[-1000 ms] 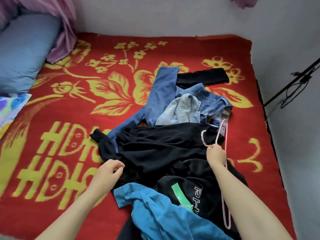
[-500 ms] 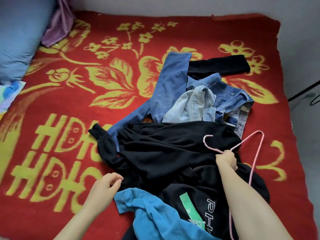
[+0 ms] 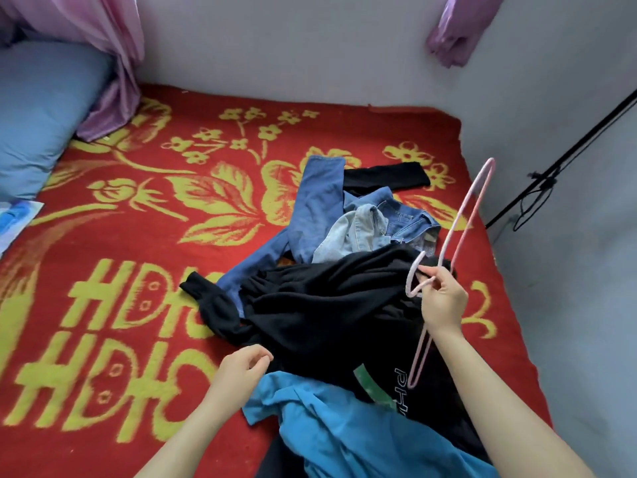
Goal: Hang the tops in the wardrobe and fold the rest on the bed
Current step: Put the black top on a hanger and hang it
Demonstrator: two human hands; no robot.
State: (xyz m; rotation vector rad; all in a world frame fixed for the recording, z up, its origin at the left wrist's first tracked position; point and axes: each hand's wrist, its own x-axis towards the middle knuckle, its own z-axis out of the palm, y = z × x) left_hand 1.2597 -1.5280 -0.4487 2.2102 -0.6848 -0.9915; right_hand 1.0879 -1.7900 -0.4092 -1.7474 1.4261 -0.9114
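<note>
The right hand (image 3: 443, 301) pinches the thin pink wire hanger (image 3: 463, 219) by its neck, above the pile on the red bed (image 3: 103, 270). The left hand (image 3: 241, 369) curls beside the floppy black top (image 3: 327, 298); I cannot tell if it holds cloth. The top looks soft and light, so it is best grabbed at its neck hole.

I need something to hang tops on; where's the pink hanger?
Head view, right of centre: the right hand holds the pink hanger near its hook, up above the black top.
</note>
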